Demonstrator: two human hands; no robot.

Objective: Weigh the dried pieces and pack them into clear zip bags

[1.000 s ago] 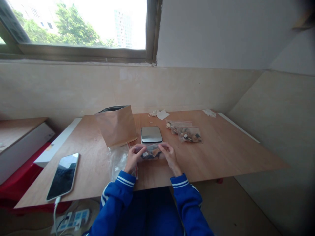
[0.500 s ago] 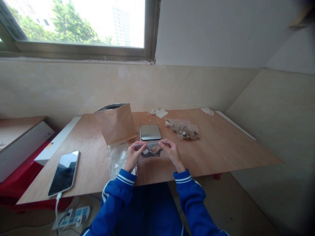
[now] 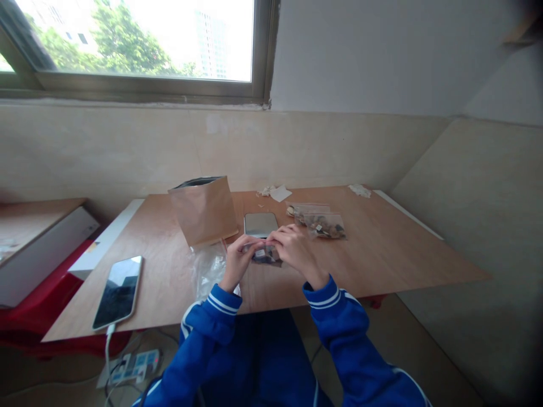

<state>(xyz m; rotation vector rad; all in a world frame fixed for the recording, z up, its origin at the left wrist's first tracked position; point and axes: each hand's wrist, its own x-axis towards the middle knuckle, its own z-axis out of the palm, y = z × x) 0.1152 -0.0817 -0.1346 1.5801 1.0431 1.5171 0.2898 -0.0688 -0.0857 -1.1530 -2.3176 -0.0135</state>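
Note:
Between my hands is a small clear zip bag (image 3: 267, 255) with dark and brown pieces inside. My left hand (image 3: 238, 259) pinches the bag's top edge at the left. The fingers of my right hand (image 3: 296, 249) are closed on the same edge, close to the left fingertips. Just behind the bag lies a flat scale with a silver top (image 3: 259, 224), its front partly hidden by my hands. Empty-looking clear plastic bags (image 3: 208, 270) lie beside my left hand.
A brown kraft paper pouch (image 3: 206, 210) stands open at the back left. Filled zip bags (image 3: 326, 226) lie to the right of the scale. A phone (image 3: 119, 291) with a charging cable rests near the left edge. Crumpled white paper (image 3: 360, 190) sits at the back.
My right hand has moved left along the bag's top edge, closer to my left hand, and its back has turned upward. The view has shifted slightly.

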